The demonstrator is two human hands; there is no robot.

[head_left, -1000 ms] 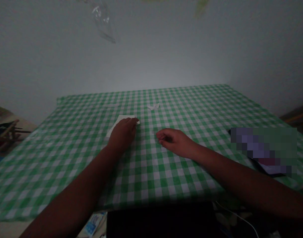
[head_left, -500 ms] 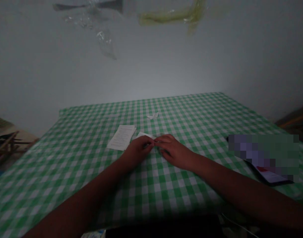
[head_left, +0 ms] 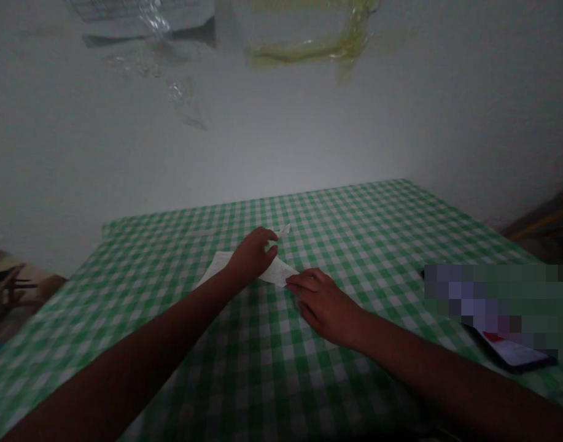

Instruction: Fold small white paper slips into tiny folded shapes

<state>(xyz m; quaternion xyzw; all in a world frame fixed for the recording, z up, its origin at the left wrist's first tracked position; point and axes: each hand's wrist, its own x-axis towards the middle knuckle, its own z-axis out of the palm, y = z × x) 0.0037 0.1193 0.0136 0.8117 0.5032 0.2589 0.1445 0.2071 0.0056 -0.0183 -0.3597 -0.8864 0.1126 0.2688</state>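
Observation:
A folded sheet of white printed paper (head_left: 280, 271) lies on the checked cloth between my hands. My left hand (head_left: 254, 253) is over its left part, with thumb and fingers apart and nothing visible between them. At the sheet's right corner, the fingertips of my right hand (head_left: 330, 307) rest on the paper, and the thumb stands apart from them on the near side. A small folded white paper piece (head_left: 285, 230) lies just beyond my left fingertips, partly hidden. Another printed sheet (head_left: 215, 265) shows to the left, partly covered by my left forearm.
A green and white checked cloth (head_left: 355, 245) covers the table. On the right lies a dark-edged phone or tablet (head_left: 516, 356), its screen mostly blurred out. Behind the table rises a pale wall (head_left: 285, 135) with yellow tape (head_left: 304, 54) and clear plastic.
My hands were together at the folded paper's near edge. The left has moved away and over the paper, its fingers parting; the right stays at the corner. The view has tilted up slightly.

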